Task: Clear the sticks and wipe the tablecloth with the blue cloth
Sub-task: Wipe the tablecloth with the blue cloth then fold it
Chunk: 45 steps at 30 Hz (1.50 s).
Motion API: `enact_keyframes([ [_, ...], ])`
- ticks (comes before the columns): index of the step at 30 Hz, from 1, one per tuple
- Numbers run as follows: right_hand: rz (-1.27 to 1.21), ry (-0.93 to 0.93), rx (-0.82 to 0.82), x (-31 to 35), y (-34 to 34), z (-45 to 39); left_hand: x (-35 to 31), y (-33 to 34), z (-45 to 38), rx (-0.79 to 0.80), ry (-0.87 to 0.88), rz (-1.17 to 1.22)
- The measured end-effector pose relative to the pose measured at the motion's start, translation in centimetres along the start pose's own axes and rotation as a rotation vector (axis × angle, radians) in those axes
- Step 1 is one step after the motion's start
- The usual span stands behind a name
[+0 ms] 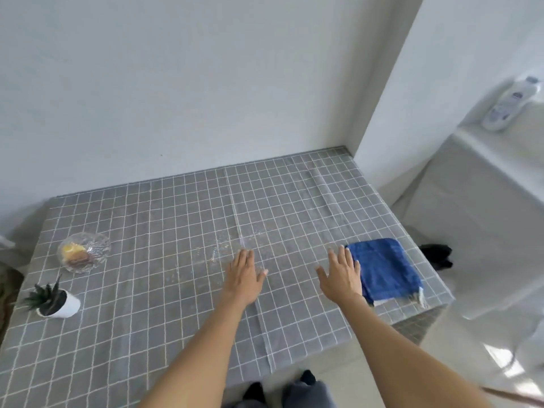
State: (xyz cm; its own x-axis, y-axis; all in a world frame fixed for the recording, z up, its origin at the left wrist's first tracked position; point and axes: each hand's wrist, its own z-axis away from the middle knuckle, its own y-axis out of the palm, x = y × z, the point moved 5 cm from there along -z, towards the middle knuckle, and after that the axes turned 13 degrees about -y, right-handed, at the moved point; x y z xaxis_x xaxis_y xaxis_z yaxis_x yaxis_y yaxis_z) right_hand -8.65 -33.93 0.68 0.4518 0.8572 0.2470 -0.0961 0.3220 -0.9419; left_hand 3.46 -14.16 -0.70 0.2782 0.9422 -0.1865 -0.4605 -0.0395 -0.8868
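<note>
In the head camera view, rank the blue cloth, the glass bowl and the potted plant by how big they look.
1. blue cloth, clearly largest.
2. glass bowl and potted plant: they look about alike, so no ranking between them.

— Where is the blue cloth (384,270) lying?
— It's lying folded near the right edge of the grey checked tablecloth (164,219), which is glistening wet at its middle.
</note>
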Motion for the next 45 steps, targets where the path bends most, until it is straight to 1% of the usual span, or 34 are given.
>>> enact_keyframes([
  [4,0.007,0.066,0.004,-4.5,0.2,1.4,-3.9,2.4,0.7,0.027,0.069,0.001],
  [9,0.014,0.07,0.044,-9.0,0.7,1.6,-8.5,5.7,2.0,-0.008,0.171,0.013],
  [12,-0.002,0.087,0.05,-10.7,1.2,1.1,-9.8,8.1,3.4,-0.026,0.19,0.001],
  [17,0.0,0.116,0.012,-11.8,1.7,-0.1,-9.9,10.4,4.2,-0.112,0.133,0.037],
  [23,-0.022,0.154,-0.057,-12.6,2.9,-0.8,-9.6,11.2,4.2,-0.218,0.124,0.035],
  [30,-0.044,0.169,-0.115,-12.9,3.6,-0.9,-9.6,11.6,4.3,-0.208,0.112,0.02],
  [39,-0.227,0.182,-0.273,-13.3,2.7,-0.9,-9.8,11.3,4.2,-0.172,0.104,-0.01],
  [42,-0.249,0.166,-0.32,-13.0,2.4,-0.7,-8.9,11.2,4.5,-0.16,0.059,0.009],
  [45,-0.26,0.12,-0.346,-11.4,2.1,-1.1,-6.7,10.9,5.4,-0.172,0.005,0.033],
])
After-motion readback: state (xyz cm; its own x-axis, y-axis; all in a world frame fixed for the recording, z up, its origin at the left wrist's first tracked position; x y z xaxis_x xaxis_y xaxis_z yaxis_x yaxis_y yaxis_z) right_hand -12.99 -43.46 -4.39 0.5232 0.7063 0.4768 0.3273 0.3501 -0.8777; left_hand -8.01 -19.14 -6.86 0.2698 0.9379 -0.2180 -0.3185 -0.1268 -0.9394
